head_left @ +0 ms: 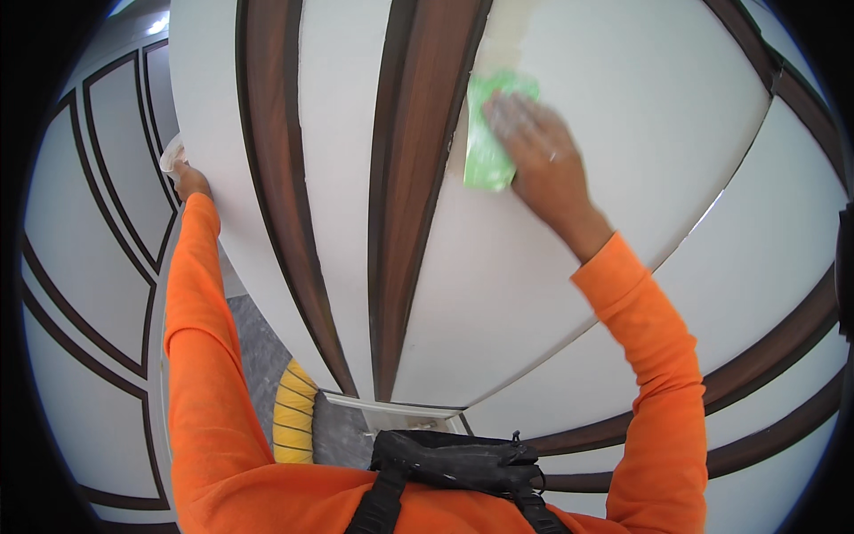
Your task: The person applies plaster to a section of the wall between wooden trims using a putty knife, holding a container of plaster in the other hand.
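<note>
My right hand (pixel 534 142) presses a thin light green sheet (pixel 485 151) against the white wall panel (pixel 551 267), right beside a dark brown wood strip (pixel 418 178). Whitish dust or paste covers its fingers, and the sheet bears white smears. Just above the sheet, a beige patch (pixel 505 40) marks the panel. Far to the left, my left hand (pixel 191 181) is closed around a pale, rounded thing (pixel 173 155) at the panel's left edge. That thing is small and partly covered by the fingers, so its kind is unclear.
A second brown strip (pixel 271 160) runs down the white surface. Below lie a grey floor (pixel 334 436) and a yellow ribbed hose or duct (pixel 294 414). A black pouch on straps (pixel 454 458) sits at my chest. Panelled walls (pixel 89 231) stand at the left.
</note>
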A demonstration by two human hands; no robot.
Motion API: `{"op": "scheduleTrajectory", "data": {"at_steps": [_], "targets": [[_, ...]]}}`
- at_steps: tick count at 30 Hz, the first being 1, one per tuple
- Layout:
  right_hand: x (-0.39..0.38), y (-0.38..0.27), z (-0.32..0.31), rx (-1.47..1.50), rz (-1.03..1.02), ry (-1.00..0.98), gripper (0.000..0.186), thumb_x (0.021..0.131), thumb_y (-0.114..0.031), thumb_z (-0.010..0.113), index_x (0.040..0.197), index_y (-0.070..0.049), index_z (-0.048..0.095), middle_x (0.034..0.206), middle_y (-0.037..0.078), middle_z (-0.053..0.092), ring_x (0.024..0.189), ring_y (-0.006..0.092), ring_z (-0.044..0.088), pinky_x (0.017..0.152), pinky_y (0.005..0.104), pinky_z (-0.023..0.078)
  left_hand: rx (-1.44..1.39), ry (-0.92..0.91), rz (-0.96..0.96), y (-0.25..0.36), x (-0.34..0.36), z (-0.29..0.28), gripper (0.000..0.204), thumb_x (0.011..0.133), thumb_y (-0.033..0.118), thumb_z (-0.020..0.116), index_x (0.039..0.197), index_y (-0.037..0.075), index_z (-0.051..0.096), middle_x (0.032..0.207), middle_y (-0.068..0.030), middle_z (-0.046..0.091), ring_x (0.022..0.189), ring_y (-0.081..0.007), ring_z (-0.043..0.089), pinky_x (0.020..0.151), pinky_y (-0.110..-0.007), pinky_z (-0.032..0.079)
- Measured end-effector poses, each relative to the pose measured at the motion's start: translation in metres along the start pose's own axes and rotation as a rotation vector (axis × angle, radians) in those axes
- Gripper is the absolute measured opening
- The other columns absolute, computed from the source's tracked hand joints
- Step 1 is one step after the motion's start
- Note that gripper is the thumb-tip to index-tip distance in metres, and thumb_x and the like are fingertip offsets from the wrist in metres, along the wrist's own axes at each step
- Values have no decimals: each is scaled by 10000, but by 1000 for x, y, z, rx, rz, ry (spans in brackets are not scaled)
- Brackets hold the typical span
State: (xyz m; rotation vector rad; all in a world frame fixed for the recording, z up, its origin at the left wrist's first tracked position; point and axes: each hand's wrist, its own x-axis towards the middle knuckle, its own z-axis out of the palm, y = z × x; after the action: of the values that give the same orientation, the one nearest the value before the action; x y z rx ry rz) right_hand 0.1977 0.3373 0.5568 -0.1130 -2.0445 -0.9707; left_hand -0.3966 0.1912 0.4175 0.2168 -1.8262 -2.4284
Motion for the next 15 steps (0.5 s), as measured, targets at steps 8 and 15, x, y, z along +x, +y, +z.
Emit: {"op": "scheduleTrajectory", "data": {"at_steps": [8, 15], "targets": [[-92, -79, -1, 254, -10, -351, 559, 805, 69, 578, 1353, -28, 632, 1332, 142, 664, 1273, 311, 608, 1093, 470, 478, 29, -22, -31, 5, -21, 12, 912, 952, 660, 430, 1334, -156, 572, 1377, -299, 610, 1243, -408, 627, 1090, -436, 470], [49, 41, -41, 25, 44, 125, 656, 716, 123, 606, 1334, -94, 648, 1326, 88, 678, 1245, 300, 621, 1086, 433, 492, 39, -17, 15, -4, 2, 14, 909, 946, 667, 438, 1327, -146, 583, 1356, -296, 625, 1246, -401, 625, 1085, -428, 474]]}}
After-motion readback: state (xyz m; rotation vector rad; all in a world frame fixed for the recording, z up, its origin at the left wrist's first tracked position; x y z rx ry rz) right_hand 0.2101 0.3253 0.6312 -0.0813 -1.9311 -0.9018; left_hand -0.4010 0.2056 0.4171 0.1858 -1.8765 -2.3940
